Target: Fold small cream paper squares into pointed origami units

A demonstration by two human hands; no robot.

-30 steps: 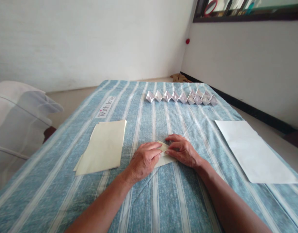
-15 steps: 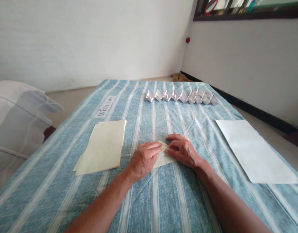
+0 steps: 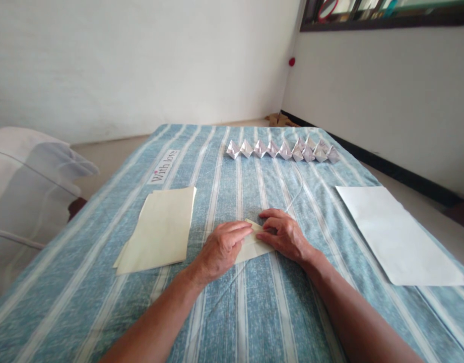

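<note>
A small folded piece of cream paper lies on the blue striped cloth in front of me. My left hand rests on its left part, fingers curled and pressing down. On the paper's right part sits my right hand, its fingertips pinched against the top fold. Both hands meet over the paper and hide most of it.
A stack of cream sheets lies to the left of my hands. A white sheet lies to the right. A row of several small folded white paper shapes stands at the far side. A white cushion is at the left.
Almost nothing has moved. My hands stay on the folded paper, with only a slight shift of the fingers.
</note>
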